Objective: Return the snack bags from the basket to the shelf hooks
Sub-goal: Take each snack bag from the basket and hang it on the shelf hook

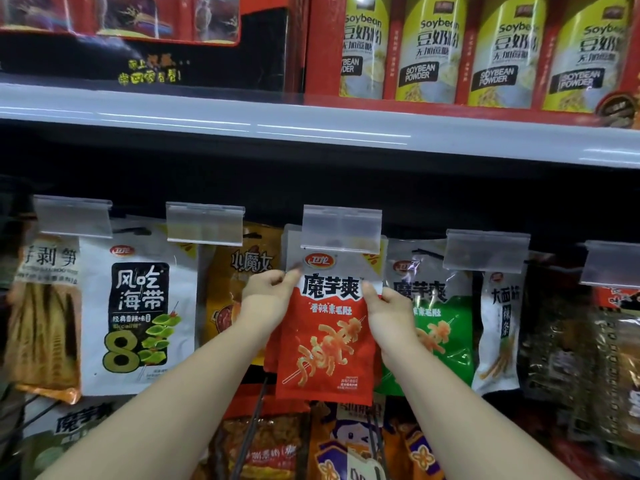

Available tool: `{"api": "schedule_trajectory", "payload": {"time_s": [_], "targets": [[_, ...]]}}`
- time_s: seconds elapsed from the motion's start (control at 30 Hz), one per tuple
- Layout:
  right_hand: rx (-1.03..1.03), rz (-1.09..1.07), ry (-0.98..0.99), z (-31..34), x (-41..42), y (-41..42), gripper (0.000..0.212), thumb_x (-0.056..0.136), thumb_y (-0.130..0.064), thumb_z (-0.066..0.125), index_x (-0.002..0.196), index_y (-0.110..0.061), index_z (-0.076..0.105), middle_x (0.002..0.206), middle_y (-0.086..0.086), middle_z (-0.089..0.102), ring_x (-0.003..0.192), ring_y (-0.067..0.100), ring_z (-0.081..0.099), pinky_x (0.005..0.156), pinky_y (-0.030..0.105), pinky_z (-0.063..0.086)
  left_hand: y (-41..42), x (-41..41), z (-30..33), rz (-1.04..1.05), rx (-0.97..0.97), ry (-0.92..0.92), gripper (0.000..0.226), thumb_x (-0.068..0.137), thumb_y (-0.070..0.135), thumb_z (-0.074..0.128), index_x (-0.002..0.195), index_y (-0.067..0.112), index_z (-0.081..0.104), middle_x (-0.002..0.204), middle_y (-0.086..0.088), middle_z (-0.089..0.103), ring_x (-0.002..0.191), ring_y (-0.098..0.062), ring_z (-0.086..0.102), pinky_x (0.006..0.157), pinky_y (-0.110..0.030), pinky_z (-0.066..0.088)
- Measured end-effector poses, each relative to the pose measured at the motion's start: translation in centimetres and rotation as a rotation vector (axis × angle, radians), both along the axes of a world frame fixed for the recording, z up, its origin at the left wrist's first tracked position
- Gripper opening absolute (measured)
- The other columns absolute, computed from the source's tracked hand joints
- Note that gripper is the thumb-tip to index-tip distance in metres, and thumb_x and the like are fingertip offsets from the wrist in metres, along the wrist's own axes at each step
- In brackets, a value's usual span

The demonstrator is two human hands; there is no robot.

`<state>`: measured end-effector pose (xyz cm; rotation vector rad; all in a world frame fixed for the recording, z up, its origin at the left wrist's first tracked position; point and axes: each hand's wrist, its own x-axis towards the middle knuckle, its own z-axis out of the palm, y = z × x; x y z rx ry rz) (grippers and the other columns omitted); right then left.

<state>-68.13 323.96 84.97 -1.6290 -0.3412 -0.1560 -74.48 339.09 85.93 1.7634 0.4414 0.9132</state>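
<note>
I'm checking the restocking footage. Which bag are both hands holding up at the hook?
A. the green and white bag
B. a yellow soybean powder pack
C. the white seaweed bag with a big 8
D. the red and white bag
D: the left hand and right hand pinch the red and white bag's side edges.

single head-worn view, wide angle, edges bowed. faces straight at the store shelving at close range, pitched slightly up rather than down. both forearms enter from the bottom edge and converge mid-frame; left hand and right hand sit just below centre, either side of the red snack bag. above the hands: clear tag holder, then the shelf edge, then soybean powder packs filling the top right. below the hands, lower-row packs run off frame. no second view, so no overlap.
</note>
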Motion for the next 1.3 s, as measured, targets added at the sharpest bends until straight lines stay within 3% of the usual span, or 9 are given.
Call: {"api": "schedule_trajectory", "payload": {"time_s": [0.07, 0.17, 0.27, 0.37, 0.5, 0.63, 0.83, 1.03, 1.3], "targets": [[-0.045, -0.018, -0.048, -0.1, 0.3, -0.3, 0.036, 0.091, -0.047, 0.055, 0.079, -0.013, 0.058, 0.077, 0.011, 0.062, 0.062, 0.022, 0.057, 0.06, 0.034, 0.048, 0.0, 0.0, -0.5, 0.035, 0.053, -0.016, 0.047, 0.088, 0.053, 0.058, 0.076, 0.009, 0.068, 0.071, -0.006, 0.066, 0.07, -0.022, 0.06, 0.06, -0.034, 0.046], [-0.094, -0.053, -0.126, -0.4, 0.4, -1.0, 0.027, 0.092, -0.032, 0.061, 0.111, -0.014, 0.053, 0.094, 0.003, 0.064, 0.066, 0.008, 0.055, 0.051, 0.022, 0.039, 0.1, -0.5, -1.0, 0.09, 0.129, -0.057, 0.035, 0.086, 0.051, 0.062, 0.093, 0.017, 0.067, 0.082, 0.006, 0.068, 0.079, -0.013, 0.064, 0.064, -0.027, 0.052], [-0.156, -0.098, -0.244, -0.9, -0.4, -1.9, 0.042, 0.089, -0.017, 0.066, 0.126, -0.014, 0.046, 0.116, 0.002, 0.059, 0.095, 0.014, 0.06, 0.069, 0.018, 0.044, 0.4, -1.4, -1.6, 0.182, 0.201, -0.083, 0.027, 0.084, 0.044, 0.067, 0.102, 0.024, 0.066, 0.086, 0.012, 0.069, 0.083, -0.012, 0.067, 0.074, -0.036, 0.058], [-0.305, -0.179, -0.443, -1.8, -1.6, -2.8, 0.048, 0.088, -0.016, 0.065, 0.131, -0.014, 0.044, 0.134, 0.002, 0.043, 0.124, 0.018, 0.042, 0.095, 0.023, 0.034, 0.4, -3.0, -2.6, 0.246, 0.256, -0.05, 0.022, 0.083, 0.044, 0.066, 0.1, 0.029, 0.065, 0.082, 0.014, 0.069, 0.082, -0.013, 0.067, 0.077, -0.037, 0.058], [-0.493, -0.145, -0.748, -4.0, -3.2, -2.7, 0.039, 0.088, -0.02, 0.062, 0.124, -0.01, 0.052, 0.129, 0.007, 0.046, 0.121, 0.023, 0.035, 0.105, 0.042, 0.034, 0.0, -6.8, -4.5, 0.298, 0.372, 0.027, 0.016, 0.087, 0.044, 0.062, 0.092, 0.029, 0.066, 0.076, 0.016, 0.064, 0.083, -0.012, 0.064, 0.074, -0.035, 0.055], [-0.619, 0.063, -0.885, -5.9, -6.1, -0.4, 0.037, 0.089, -0.025, 0.056, 0.124, -0.013, 0.055, 0.126, 0.006, 0.054, 0.12, 0.025, 0.04, 0.103, 0.042, 0.033, 0.0, -12.3, -7.0, 0.391, 0.5, 0.209, 0.023, 0.091, 0.048, 0.054, 0.093, 0.029, 0.067, 0.074, 0.017, 0.06, 0.079, -0.014, 0.064, 0.067, -0.033, 0.055], [-0.835, 0.46, -1.007, -8.6, -12.9, 4.5, 0.041, 0.098, -0.031, 0.046, 0.136, -0.015, 0.045, 0.134, 0.002, 0.052, 0.126, 0.023, 0.042, 0.103, 0.037, 0.037, 2.1, -22.2, -11.8, 0.641, 0.576, 0.525, 0.036, 0.092, 0.055, 0.046, 0.089, 0.026, 0.068, 0.082, 0.004, 0.071, 0.085, -0.024, 0.066, 0.063, -0.033, 0.052], [-0.937, 0.651, -1.0, -13.4, -20.0, 7.6, 0.04, 0.099, -0.034, 0.04, 0.135, -0.017, 0.041, 0.13, 0.005, 0.054, 0.122, 0.027, 0.045, 0.096, 0.04, 0.042, 3.9, -32.2, -16.7, 0.649, 0.653, 0.968, 0.037, 0.095, 0.054, 0.04, 0.09, 0.025, 0.062, 0.059, 0.006, 0.055, 0.051, -0.015, 0.052, 0.044, -0.021, 0.035], [-1.14, 0.767, -0.871, -24.0, -26.4, 9.8, 0.037, 0.099, -0.032, 0.04, 0.131, -0.014, 0.045, 0.129, 0.007, 0.054, 0.122, 0.029, 0.045, 0.096, 0.041, 0.039, 5.1, -40.4, -28.4, 0.481, 0.742, 1.296, 0.034, 0.097, 0.044, 0.039, 0.112, 0.023, 0.061, 0.099, -0.005, 0.068, 0.088, -0.03, 0.065, 0.062, -0.03, 0.041]]}}
